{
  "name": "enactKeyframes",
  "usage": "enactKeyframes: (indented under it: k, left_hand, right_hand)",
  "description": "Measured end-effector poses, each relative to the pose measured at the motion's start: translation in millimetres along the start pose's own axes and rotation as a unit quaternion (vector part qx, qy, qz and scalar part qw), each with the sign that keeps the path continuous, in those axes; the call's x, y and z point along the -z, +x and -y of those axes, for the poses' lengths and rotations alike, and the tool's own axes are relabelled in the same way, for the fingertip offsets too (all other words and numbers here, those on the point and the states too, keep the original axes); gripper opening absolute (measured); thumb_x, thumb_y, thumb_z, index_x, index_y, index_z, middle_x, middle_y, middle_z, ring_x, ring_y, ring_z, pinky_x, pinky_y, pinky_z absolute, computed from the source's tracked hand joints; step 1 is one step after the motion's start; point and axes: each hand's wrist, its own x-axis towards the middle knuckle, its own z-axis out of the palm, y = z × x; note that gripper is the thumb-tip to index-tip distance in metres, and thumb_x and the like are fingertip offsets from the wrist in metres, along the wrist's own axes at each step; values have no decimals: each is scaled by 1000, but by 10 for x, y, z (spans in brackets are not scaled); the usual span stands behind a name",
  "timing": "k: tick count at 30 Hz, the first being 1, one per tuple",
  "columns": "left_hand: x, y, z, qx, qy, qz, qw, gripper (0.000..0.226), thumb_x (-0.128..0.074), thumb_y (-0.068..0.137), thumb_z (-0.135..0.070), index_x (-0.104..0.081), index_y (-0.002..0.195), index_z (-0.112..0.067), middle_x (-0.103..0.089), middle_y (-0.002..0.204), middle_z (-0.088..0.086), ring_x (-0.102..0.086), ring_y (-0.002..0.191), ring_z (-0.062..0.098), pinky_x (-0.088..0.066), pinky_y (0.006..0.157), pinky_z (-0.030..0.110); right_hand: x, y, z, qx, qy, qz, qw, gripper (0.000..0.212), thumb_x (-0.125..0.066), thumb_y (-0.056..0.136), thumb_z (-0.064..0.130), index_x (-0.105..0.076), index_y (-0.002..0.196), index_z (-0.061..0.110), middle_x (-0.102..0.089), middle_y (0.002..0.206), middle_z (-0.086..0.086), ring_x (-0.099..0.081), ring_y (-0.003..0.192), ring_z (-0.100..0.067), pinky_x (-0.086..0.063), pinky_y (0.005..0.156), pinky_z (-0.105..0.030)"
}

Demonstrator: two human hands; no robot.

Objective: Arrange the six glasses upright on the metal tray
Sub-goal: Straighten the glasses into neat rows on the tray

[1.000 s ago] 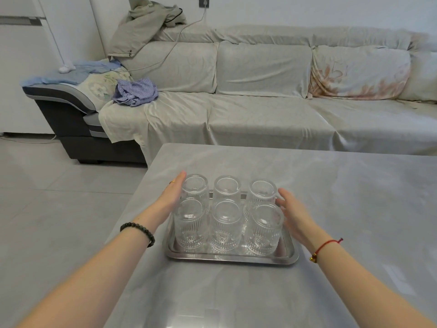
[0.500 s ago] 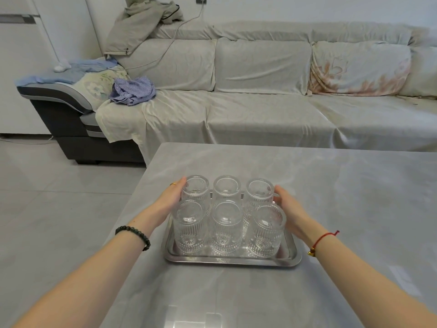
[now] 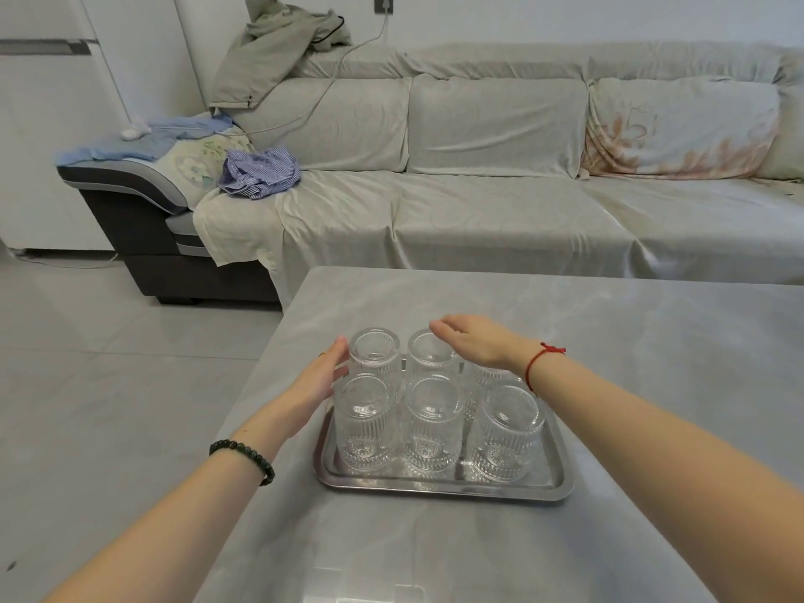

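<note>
Glasses [image 3: 433, 422] were clear ribbed glass, tray [image 3: 439, 487] was shiny brushed metal, table [image 3: 609, 341] a smooth glossy grey marble-look, sofa [image 3: 478, 202] covered in wrinkly matt cloth.

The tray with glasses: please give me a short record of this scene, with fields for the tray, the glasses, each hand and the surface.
tray: metal tray, rectangular, near the table's left edge
glasses: six ribbed clear glasses, upright, two rows of three, all on the tray
left hand: left hand, open, flat against the left side of the group
right hand: right hand, open, over the back row, hides the back right glass's top
surface: grey table
background: covered sofa
</note>
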Motion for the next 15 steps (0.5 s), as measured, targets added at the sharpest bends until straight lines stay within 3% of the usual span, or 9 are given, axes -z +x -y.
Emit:
enactKeyframes:
  k: [4, 7, 12, 15]
  left_hand:
    - [-14, -40, -11, -16, 23, 12, 1000, 52, -22, 94, -47, -35, 136, -20, -33, 148, -2, -35, 132, 17, -22, 111, 35]
    - [-6, -79, -2, -22, 34, 47, 998, 54, -18, 93, -50, -29, 139, -23, -28, 150, -6, -32, 128, 6, -19, 109, 29]
    - [113, -240, 169, -24, 47, 29, 998, 58, -20, 92, -50, -19, 142, -21, -21, 152, -7, -23, 137, 9, -16, 114, 35]
    - [154, -401, 332, -40, 50, 13, 998, 54, -32, 93, -43, -24, 141, -19, -24, 151, -6, -24, 137, 9, -17, 116, 34]
  right_hand:
    - [-20, -5, -22, -6, 10, 1, 1000, 51, -25, 96, 43, -45, 130, 10, -49, 138, -11, -43, 126, -27, -30, 105, -35]
    - [43, -95, -100, 2, 47, -34, 998, 51, -28, 95, 42, -37, 136, 12, -39, 146, -8, -35, 134, -23, -23, 112, -34]
    - [129, -584, -556, -27, 187, -138, 972, 53, -39, 92, 42, -31, 140, 19, -34, 149, -3, -32, 136, -18, -23, 111, -31]
    - [-78, -997, -801, -64, 290, -161, 941, 71, -55, 81, 43, -24, 141, 24, -31, 149, 0, -37, 130, -15, -30, 103, -31]
